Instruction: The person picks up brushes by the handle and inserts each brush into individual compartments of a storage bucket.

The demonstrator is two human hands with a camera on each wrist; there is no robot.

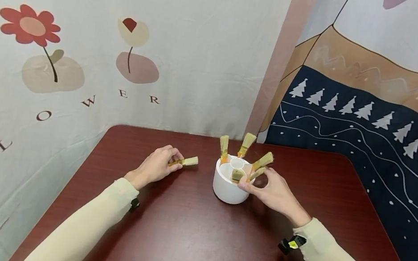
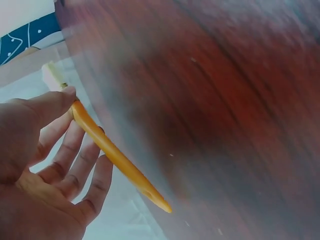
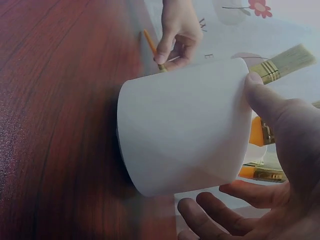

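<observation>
- Left hand (image 1: pixel 156 165): rests on the dark red wooden tabletop (image 1: pixel 185 235) toward its far left part; thumb and fingers pinch the orange handle of a small paintbrush (image 1: pixel 186 161). The pale bristle end points right, toward the holder.
- Same brush in the left wrist view (image 2: pixel 107 147): the thumb presses the handle near the ferrule, the other fingers lie loosely curled beneath it, and the tapered handle tip sticks out free past the palm. The bristles (image 2: pixel 52 75) show beyond the thumb.
- White round brush holder (image 1: pixel 230 183): stands upright on the tabletop, near the middle of the far edge, well apart from the left hand. It has an inner ring and compartments; which compartment each brush sits in cannot be told.
- Right hand (image 1: pixel 274 193): lies against the right side of the holder, thumb on the wall near the rim. In the right wrist view the thumb (image 3: pixel 270 107) presses the white wall (image 3: pixel 185 125), while the other fingers (image 3: pixel 220 212) are relaxed and spread, apart from the wall.
- Brushes in the holder: four stand bristles-up, two upright at the far rim (image 1: pixel 224 144) (image 1: pixel 248 141) and two tilted to the right (image 1: pixel 263 160), the lowest just beside the right hand's fingers.
- Backdrop: printed cloth with a red flower (image 1: pixel 29 27) at left, a navy panel with white trees (image 1: pixel 375 128) at right.
</observation>
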